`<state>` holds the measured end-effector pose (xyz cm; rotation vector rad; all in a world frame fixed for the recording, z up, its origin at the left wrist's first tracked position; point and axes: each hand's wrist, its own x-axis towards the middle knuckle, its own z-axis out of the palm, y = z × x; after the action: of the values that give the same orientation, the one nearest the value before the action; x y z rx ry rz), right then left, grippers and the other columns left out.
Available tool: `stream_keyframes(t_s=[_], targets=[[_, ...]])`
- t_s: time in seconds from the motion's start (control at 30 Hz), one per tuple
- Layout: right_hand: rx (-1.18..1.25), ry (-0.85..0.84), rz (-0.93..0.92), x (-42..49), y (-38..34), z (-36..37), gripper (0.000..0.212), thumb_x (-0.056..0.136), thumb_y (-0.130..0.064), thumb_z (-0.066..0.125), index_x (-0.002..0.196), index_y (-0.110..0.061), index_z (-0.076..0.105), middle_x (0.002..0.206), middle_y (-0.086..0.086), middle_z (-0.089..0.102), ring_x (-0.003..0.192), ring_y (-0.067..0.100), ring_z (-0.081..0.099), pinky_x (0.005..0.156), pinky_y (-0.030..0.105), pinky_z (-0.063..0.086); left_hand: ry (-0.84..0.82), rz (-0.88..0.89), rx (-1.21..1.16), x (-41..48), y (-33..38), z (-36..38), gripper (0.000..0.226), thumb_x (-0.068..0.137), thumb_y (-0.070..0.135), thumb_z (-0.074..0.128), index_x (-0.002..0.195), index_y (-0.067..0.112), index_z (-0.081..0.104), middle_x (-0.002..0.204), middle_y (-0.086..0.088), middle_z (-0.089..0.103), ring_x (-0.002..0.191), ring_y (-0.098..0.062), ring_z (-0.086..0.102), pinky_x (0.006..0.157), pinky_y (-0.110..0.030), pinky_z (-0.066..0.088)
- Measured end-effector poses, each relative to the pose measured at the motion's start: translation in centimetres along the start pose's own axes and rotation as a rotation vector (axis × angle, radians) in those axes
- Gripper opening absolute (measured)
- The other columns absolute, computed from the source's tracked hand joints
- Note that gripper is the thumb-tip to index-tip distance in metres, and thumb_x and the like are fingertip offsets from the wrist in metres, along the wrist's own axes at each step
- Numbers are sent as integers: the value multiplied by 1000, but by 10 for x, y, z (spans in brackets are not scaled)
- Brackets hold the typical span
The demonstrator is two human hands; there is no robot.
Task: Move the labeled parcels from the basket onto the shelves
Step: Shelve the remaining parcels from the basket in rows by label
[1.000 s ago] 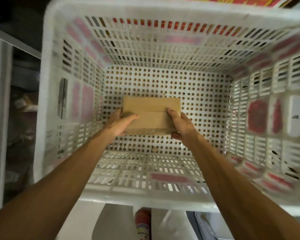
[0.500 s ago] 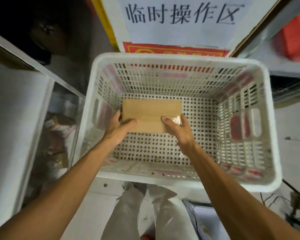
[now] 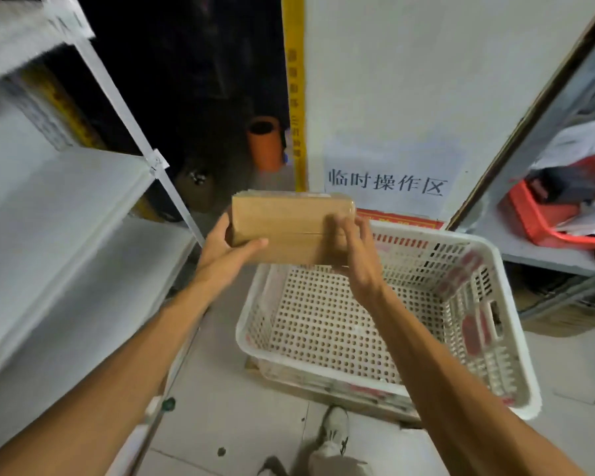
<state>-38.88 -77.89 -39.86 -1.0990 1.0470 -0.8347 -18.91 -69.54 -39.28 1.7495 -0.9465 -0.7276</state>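
1. The person's left hand [image 3: 224, 257] is gripping the left end of a brown rectangular cardboard parcel [image 3: 282, 225], with the thumb lying across its near face and the other fingers hidden behind it.
2. The right hand [image 3: 356, 259], blurred, is clasping the parcel's right end with curled fingers.
3. The parcel is hanging in the air over the far left corner of a white perforated plastic basket [image 3: 323, 324], which is sitting on the floor.
4. A white metal shelf [image 3: 59, 207] is standing left of the hands.

Blurry, edge-cropped top shelf [image 3: 12, 34]
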Motion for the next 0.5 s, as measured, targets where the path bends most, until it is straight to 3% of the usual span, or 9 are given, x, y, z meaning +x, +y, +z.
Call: stream_keyframes(t_s=[0.17,0.3,0.37,0.43,0.5], targets=[[89,-98,-25,-19,-59,40,54,73,-75,43,115,-40,47,132,6,51,116,27,55,87,51,53,65,163,11,-16,58,-68,82,79,19,76,147,27,31,138,4,49,127,-14,46,106,-37,42],[141,-153,-80,-34,-95,71,42,79,-74,49,107,-42,47,129,1,51,116,25,53,96,57,46,75,279,3,-34,87,-117,85,77,22,78,146,28,28,140,3,44,129,-17,43,106,-42,42],[154,-186,-95,-41,-110,87,37,79,-67,55,102,-40,47,125,1,51,116,26,52,99,57,44,109,323,-44,-46,103,-136,76,80,23,76,140,33,31,137,9,43,127,-17,42,102,-39,44],[165,-207,-110,-48,-123,101,41,73,-63,58,104,-38,47,126,3,51,114,27,51,100,57,43,120,347,-147,-56,115,-151,55,81,41,70,127,44,40,128,21,46,124,-15,43,97,-40,46],[179,-214,-133,-54,-131,115,44,74,-60,56,109,-35,47,127,3,51,115,26,51,101,55,43,143,336,-283,-63,127,-167,37,85,57,58,117,42,49,125,18,49,123,-18,45,91,-42,49]])
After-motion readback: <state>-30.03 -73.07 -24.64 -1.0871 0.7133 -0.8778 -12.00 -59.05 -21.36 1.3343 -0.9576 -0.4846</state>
